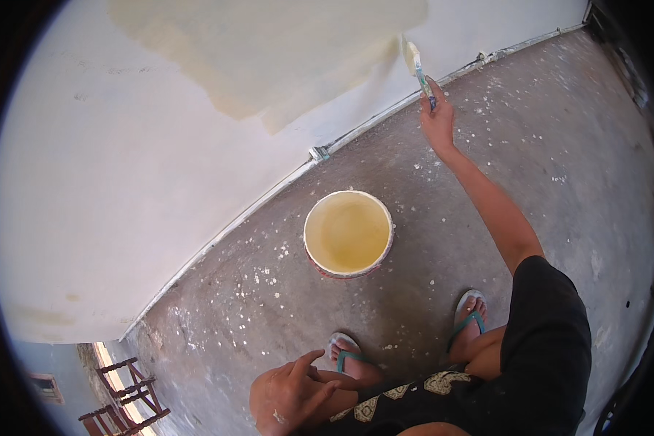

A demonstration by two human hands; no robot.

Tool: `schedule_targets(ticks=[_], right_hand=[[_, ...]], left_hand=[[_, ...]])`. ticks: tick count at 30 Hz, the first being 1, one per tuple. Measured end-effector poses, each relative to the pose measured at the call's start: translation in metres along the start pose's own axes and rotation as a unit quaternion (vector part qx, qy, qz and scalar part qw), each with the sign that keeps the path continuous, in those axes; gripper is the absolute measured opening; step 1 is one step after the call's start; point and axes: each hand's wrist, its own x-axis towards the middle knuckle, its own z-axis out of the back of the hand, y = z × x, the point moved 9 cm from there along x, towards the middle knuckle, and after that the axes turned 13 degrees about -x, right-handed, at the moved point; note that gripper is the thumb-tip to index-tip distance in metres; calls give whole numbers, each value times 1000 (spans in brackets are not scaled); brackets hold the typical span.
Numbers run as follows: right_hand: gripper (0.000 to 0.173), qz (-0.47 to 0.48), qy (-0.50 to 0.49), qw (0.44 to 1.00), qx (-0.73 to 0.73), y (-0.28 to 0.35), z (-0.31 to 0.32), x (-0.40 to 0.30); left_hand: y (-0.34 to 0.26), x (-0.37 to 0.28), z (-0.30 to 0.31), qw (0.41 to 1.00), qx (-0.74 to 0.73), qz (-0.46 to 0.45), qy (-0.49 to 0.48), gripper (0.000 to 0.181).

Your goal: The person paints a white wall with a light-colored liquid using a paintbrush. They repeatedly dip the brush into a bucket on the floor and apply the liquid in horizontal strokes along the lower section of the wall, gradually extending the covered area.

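With my right hand (437,122) I grip the paint-stained handle of a paintbrush (412,57). Its cream-loaded bristles are at the white wall (114,207), beside the edge of a beige painted patch (272,60). My left hand (294,389) rests by my bent left knee, fingers apart and holding nothing. On the floor between me and the wall stands a round bucket (349,270) with a white rim. Yellowish liquid (354,231), probably paint, lies inside it.
The concrete floor (523,180) is spattered with white drops. A pipe or conduit (240,215) runs along the wall's foot, with a small fitting (319,153) on it. Dark wooden furniture with turned rails (133,389) stands at lower left. My feet wear flip-flops (471,316).
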Motion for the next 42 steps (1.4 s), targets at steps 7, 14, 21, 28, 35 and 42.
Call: schedule_targets(ticks=[7,14,21,28,35,42], right_hand=[[44,163,265,950,13,76,-96,-93],[42,163,135,977,35,48,-63,-45],[43,-24,-6,998,-52,-44,13,31],[44,148,93,984,28,13,-37,-22],[42,132,203,970,17,11,-45,-18],[40,-5,-10,997,-76,-89,22,49]], left_hand=[[-2,12,-2,1000,14,28,2,50],[-1,8,-1,999,10,50,4,50],[3,1,-1,1000,-2,16,-3,50],[-4,10,-5,1000,-6,27,6,50],[0,5,-7,998,-3,58,8,51],[-7,9,-4,998,-7,60,3,50]])
